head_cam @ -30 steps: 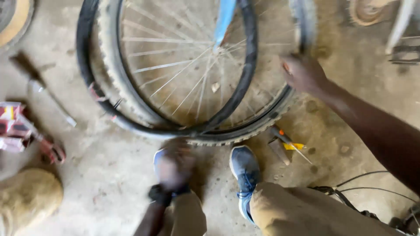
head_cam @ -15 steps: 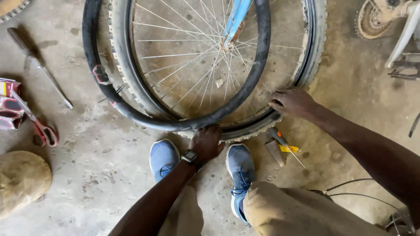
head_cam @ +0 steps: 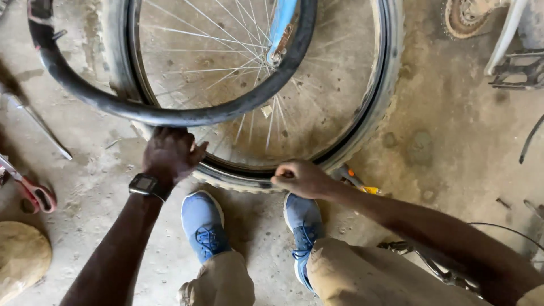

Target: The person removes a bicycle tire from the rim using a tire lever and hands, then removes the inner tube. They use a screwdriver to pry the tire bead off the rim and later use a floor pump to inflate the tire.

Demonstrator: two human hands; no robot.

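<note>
Black inner tube (head_cam: 170, 113) hung loose across the spoked bicycle wheel (head_cam: 255, 85) on concrete. Left hand (head_cam: 169, 154), arm extended, closed on the tube; right hand (head_cam: 300, 178), fisted, gripped the knobby tyre (head_cam: 374, 113) at its lower edge.

Free: bare floor (head_cam: 453, 147) right of tyre (head_cam: 379, 107). Blocked: inner tube (head_cam: 170, 113) w/ spokes far-centre; scissors (head_cam: 34, 192), rod (head_cam: 39, 124) left; shoes (head_cam: 204, 226) near.

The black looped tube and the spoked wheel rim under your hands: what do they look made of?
The black inner tube looks like matte rubber: it sags in a limp curve. The wheel rim and thin spokes seem bare metal, shining grey. The knobbly tyre looks like dusty rubber.
</note>
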